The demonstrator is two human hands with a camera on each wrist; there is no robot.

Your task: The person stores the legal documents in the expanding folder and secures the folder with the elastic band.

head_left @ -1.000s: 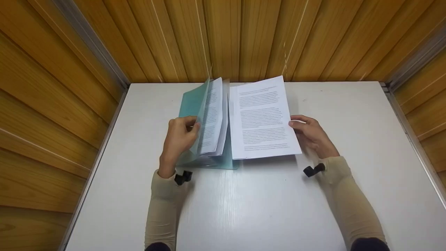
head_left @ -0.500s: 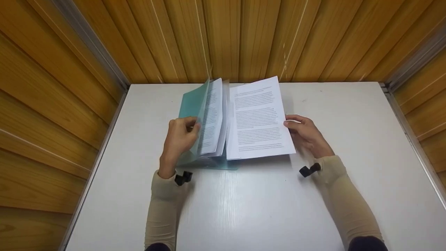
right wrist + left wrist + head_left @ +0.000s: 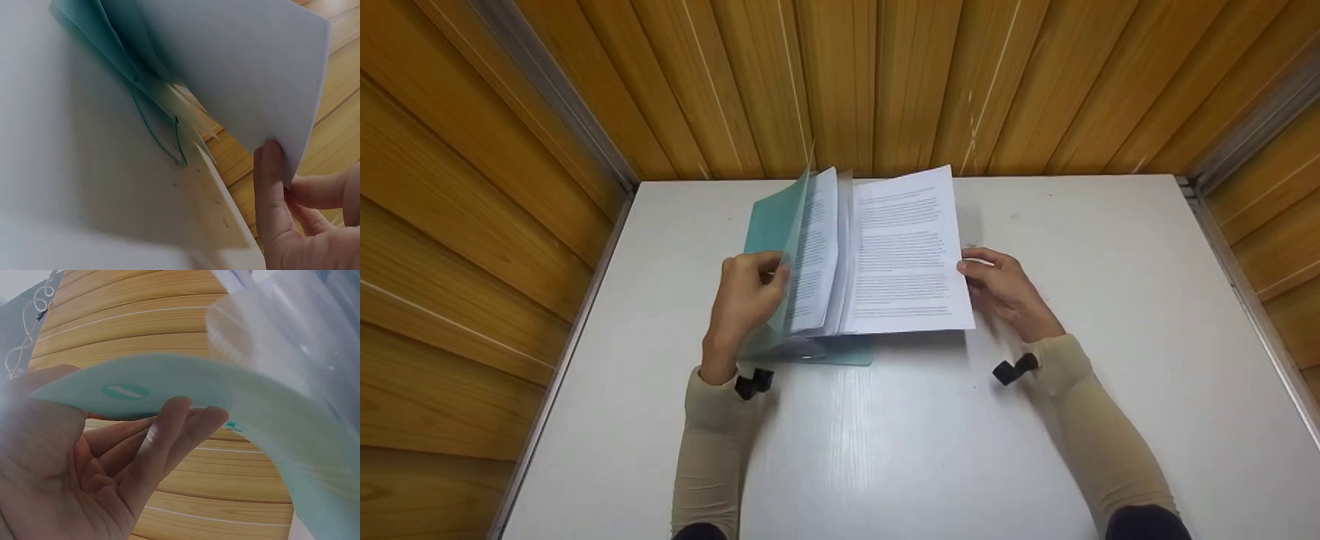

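Note:
A teal plastic folder (image 3: 772, 221) with clear sleeves (image 3: 304, 332) stands partly open on the table, printed pages showing inside. My left hand (image 3: 748, 294) holds the folder's raised cover, which bends between thumb and fingers in the left wrist view. A printed paper sheet (image 3: 904, 259), possibly more than one, sits tilted above the table, its left edge at the folder's sleeves. Whether that edge is inside a sleeve, I cannot tell. My right hand (image 3: 1006, 289) pinches the paper's right edge; in the right wrist view the thumb and fingers (image 3: 270, 191) lie on its opposite faces.
The white table (image 3: 840, 442) ends at a wood-plank wall (image 3: 840, 82) close behind the folder. More planks (image 3: 450, 247) rise at the left and right sides. A pale cord (image 3: 28, 326) hangs at the upper left of the left wrist view.
My right hand has moved left with the paper, bringing its left edge from just beside the sleeves up against them. The left hand and the folder cover have stayed almost still.

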